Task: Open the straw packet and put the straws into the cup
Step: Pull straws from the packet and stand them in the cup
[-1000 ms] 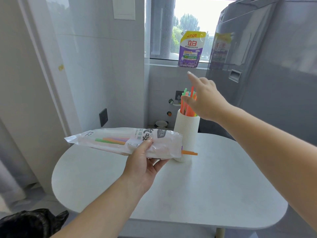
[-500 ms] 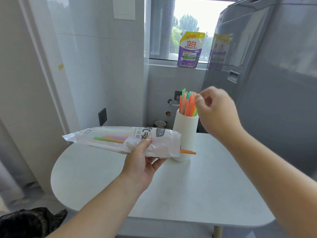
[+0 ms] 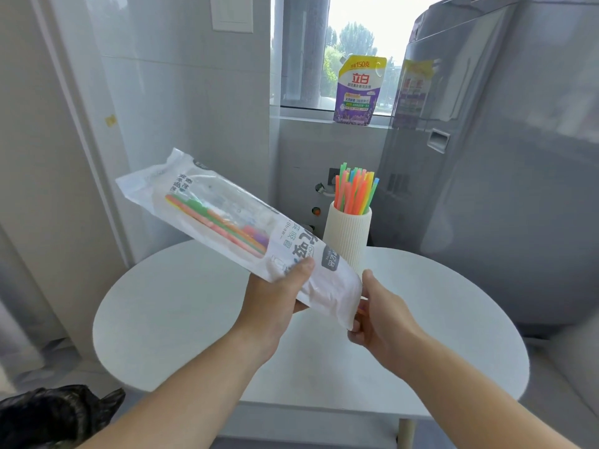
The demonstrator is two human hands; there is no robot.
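Observation:
My left hand (image 3: 278,291) grips the clear and white straw packet (image 3: 227,222) from below, thumb on top, holding it tilted with its open end low on the right. A few coloured straws (image 3: 220,222) still lie inside it. At that open end my right hand (image 3: 376,315) pinches an orange straw end that pokes out of the bag. Behind the packet a white ribbed cup (image 3: 348,238) stands on the table, with several orange, green and blue straws (image 3: 355,192) upright in it.
The white oval table (image 3: 201,312) carries only the cup. A grey washing machine (image 3: 505,176) rises close on the right. A purple detergent pouch (image 3: 358,90) sits on the window sill. A black bag (image 3: 55,416) lies at the lower left.
My right hand left the straws in the cup and came down to the packet's open end. My left hand tilted the packet, raising its sealed end up and to the left.

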